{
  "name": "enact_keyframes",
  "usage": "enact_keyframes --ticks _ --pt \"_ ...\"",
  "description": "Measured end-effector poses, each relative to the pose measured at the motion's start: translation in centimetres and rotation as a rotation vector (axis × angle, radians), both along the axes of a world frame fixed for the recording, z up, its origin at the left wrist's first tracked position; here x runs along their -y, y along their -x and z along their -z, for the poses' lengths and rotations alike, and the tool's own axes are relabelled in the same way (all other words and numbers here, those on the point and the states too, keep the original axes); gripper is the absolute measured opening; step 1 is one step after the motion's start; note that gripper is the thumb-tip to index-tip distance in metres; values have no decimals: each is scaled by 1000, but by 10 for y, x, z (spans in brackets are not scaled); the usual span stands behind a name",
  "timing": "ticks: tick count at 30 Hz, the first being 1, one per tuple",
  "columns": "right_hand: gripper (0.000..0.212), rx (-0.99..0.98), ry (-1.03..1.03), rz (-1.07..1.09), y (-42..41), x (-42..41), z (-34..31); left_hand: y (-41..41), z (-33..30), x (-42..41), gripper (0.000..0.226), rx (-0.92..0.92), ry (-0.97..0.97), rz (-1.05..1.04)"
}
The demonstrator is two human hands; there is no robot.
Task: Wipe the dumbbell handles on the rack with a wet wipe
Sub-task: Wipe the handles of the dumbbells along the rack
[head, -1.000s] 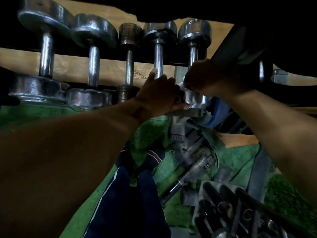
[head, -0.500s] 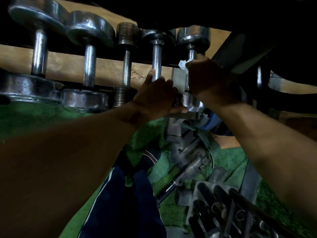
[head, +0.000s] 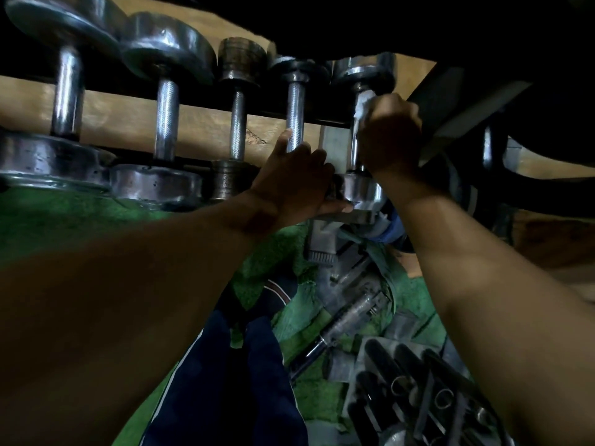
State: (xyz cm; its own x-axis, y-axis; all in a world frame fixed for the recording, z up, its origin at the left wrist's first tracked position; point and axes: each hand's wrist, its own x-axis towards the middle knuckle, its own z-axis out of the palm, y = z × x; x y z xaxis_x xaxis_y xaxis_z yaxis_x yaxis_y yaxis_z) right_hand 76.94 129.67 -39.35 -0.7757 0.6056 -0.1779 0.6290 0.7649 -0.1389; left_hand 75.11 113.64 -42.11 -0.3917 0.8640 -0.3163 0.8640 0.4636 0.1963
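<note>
Right hand (head: pixel 391 136) first: from the head camera I see its fingers curled round the handle of the rightmost dumbbell (head: pixel 360 130), with a white wet wipe (head: pixel 363 106) pinched against the steel just above the knuckles, near the upper head. My left hand (head: pixel 297 181) sits just beside it, lower and to the left; its fingers close over the near head of the neighbouring dumbbell (head: pixel 295 114), thumb lying along the rack's front rail (head: pixel 354 217), bracing, I judge. The relation that matters is the handle's long axis: it runs away from me, up the frame, from the near head by my wrist to the far head under the dark shelf, so the wiping stroke has to travel along that line, and the right hand is the one already on it. Five dumbbells lie side by side on the rack, handles parallel; those to the left, such as the large chrome one (head: pixel 66 91), are well apart from either hand. The metal looks worn and dull-shiny, knurled on the thinner bars, probably slick where wet. Below lies green turf (head: pixel 58 220) and a clutter of metal parts.
</note>
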Motion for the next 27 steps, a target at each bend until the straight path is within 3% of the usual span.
enact_keyframes --ticks 8,12,15,19,23,27 --pt "36 91 145 120 36 -16 -4 -1 -2 2 81 -1 -29 4" --pt "27 98 210 116 33 -17 -4 0 -2 2 85 -7 -27 8" --pt "23 217 252 119 24 -17 -5 0 -3 1 82 7 -19 4" --pt "28 236 421 177 19 -19 -7 0 -2 0 85 5 -24 7" --pt "35 288 416 120 15 -16 -10 -1 0 1 84 11 -39 -7" --pt "37 469 346 -15 1 -17 -9 0 0 2 85 -12 -42 -7"
